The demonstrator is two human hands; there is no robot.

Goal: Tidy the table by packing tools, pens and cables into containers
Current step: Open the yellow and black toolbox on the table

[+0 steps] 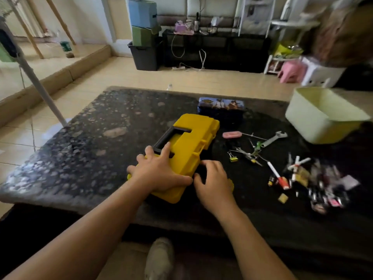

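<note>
The left hand [159, 170] is lying flat, fingers spread, on the yellow toolbox [193, 138] near the middle of the table [96, 126]. The right hand [212, 181] is curling against its five o'clock edge; whether gripping, I cannot tell.

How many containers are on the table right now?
3: the yellow toolbox at front centre, the blue tin just behind it, and the pale bin at the far right edge. None seems hidden.

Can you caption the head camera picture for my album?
Left hand and right hand on a yellow toolbox; wrench, pens and a binder clip lie loose on the dark table.
</note>
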